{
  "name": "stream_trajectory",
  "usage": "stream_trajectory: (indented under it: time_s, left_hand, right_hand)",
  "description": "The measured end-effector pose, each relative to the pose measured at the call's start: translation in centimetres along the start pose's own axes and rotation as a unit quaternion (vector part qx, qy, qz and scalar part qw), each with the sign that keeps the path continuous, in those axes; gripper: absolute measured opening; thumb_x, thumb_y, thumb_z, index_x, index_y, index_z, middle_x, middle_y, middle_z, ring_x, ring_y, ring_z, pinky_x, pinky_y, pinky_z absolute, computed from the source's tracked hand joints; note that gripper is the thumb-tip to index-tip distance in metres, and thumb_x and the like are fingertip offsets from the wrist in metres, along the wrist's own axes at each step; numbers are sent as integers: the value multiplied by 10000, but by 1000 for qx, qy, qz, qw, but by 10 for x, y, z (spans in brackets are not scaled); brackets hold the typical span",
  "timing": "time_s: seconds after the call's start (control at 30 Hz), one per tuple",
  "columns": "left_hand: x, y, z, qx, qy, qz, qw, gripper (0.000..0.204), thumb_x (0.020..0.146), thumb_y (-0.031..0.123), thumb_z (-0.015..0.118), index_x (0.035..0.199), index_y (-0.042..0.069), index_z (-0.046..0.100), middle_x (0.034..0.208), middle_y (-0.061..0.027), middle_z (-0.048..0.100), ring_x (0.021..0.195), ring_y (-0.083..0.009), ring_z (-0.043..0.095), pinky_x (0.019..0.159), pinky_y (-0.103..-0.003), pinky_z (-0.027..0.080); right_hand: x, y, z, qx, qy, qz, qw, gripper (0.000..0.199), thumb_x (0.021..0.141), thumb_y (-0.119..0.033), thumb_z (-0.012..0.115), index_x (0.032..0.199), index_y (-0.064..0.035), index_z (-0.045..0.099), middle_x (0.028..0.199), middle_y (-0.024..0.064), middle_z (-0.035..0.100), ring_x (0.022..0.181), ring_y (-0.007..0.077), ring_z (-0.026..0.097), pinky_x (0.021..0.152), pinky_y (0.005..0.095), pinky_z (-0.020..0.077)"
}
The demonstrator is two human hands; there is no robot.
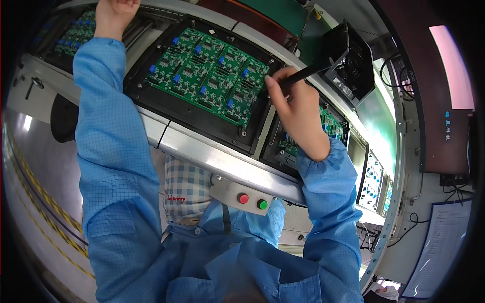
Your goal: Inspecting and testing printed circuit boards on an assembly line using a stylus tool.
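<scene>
My right hand (298, 108) is closed around a black, slim, pen-like tool (303, 74). The tool slants, its lower end at the right edge of a green circuit board panel (212, 76); its exact tip is hard to make out. Rows of small parts and several blue components cover that panel, which lies flat in a black carrier frame (194, 111). At the top edge of the picture, left of the panel, is my left hand (118, 12), partly cut off. Its visible fingers are curled in, and nothing shows in them.
More board panels lie along the metal rail (202, 151): one at the far left (78, 35), another under my right wrist (331, 123). A black box-shaped device (348, 63) stands behind my right hand. Red (243, 198) and green (262, 204) push buttons sit on the front edge.
</scene>
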State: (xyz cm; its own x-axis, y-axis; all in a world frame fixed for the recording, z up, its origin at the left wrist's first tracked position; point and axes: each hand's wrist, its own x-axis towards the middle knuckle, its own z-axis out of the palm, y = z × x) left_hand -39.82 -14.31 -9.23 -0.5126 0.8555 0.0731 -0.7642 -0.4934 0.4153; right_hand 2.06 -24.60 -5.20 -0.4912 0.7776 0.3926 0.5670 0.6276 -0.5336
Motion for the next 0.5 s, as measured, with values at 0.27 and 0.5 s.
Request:
stream_trajectory:
  time_s: [0.27,0.5]
  left_hand:
    - [2,6,-16,15,25,6,1000,210,953,268,533,800,126,552,653,24,498,611,-142,501,624,-307,450]
    - [18,3,-28,44,19,18,999,184,954,243,533,827,111,544,694,9,499,648,-143,502,656,-313,455]
  right_hand:
    - [-3,8,24,-30,-36,-15,999,217,941,-197,672,960,-7,570,657,121,603,575,225,622,529,341,468]
    - [0,-15,20,23,-42,-33,998,244,937,-214,672,959,5,567,690,150,629,623,303,660,550,366,499]
